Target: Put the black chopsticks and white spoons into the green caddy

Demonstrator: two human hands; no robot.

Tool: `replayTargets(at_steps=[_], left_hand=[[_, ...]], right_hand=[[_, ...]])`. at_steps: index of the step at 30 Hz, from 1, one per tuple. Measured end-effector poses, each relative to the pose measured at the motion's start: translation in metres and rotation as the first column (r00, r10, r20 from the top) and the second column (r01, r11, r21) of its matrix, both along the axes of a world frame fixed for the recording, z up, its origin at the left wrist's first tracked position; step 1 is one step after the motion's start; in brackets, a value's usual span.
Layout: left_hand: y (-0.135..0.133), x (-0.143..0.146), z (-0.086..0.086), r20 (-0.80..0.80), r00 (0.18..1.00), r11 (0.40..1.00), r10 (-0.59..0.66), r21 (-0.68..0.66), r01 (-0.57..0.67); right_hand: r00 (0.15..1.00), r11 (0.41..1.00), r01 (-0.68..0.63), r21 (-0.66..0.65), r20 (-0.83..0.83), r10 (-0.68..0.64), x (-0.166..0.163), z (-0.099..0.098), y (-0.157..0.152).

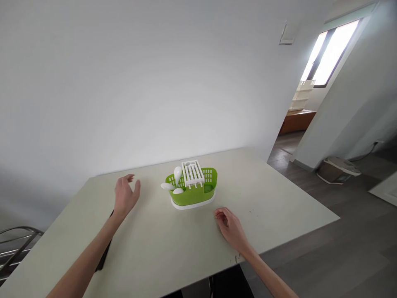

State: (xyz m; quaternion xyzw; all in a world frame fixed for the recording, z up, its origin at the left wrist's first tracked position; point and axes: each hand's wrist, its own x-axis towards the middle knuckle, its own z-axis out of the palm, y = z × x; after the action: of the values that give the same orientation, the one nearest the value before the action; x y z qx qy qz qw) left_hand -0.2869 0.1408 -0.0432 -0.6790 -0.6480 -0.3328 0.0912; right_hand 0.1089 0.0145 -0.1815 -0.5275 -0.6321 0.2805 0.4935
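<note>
A green plastic basket (pixel 192 197) with a white base stands on the table, pale spoon-shaped utensils (pixel 178 174) leaning out of its left part. Across its middle sits a white slotted rack (pixel 192 173) with small hooks at the front. My left hand (pixel 126 195) is held to the left of the basket, apart from it, with thumb and fingers spread and nothing in them. Close to the basket's front right, my right hand (pixel 230 227) is near the tabletop with its fingers curled in toward the thumb. It does not touch the basket, and I see nothing in it.
The pale table (pixel 164 248) meets a white wall behind. A long dark object (pixel 105 254) lies partly under my left forearm. A metal rack (pixel 18 244) stands at the left, and a lidded bin (pixel 336 170) is on the floor at the right.
</note>
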Motion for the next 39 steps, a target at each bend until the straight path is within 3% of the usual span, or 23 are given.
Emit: replayTargets(at_steps=[4,7,12,16,23,30,39], left_hand=[[0.01,0.055,0.032,0.16,0.965,0.97,-0.208,-0.097,0.225],[0.018,0.085,0.045,0.186,0.933,0.912,-0.307,-0.221,0.344],[0.037,0.115,0.048,0.064,0.931,0.839,-0.358,-0.416,0.351],[0.048,0.13,0.045,-0.064,0.916,0.841,-0.395,-0.427,0.333],[0.049,0.133,0.049,-0.144,0.928,0.899,-0.343,-0.337,0.28],[0.045,0.12,0.061,-0.006,0.95,0.853,-0.311,-0.443,0.276],[0.032,0.11,0.07,0.159,0.97,0.932,-0.185,-0.286,0.225]], right_hand=[[1.0,1.0,-0.006,-0.011,-0.004,0.006,0.0,0.002,0.0],[1.0,1.0,-0.013,-0.014,-0.01,0.013,0.001,0.002,-0.001],[1.0,1.0,-0.016,-0.017,-0.013,0.016,0.001,0.003,-0.001],[1.0,1.0,-0.013,-0.015,-0.021,0.013,0.001,0.005,-0.001],[1.0,1.0,-0.009,-0.017,-0.027,0.008,0.001,0.007,-0.001],[1.0,0.999,-0.012,-0.031,-0.023,0.011,0.001,0.007,-0.002],[1.0,1.0,-0.003,-0.027,-0.012,0.003,0.002,0.006,-0.002]])
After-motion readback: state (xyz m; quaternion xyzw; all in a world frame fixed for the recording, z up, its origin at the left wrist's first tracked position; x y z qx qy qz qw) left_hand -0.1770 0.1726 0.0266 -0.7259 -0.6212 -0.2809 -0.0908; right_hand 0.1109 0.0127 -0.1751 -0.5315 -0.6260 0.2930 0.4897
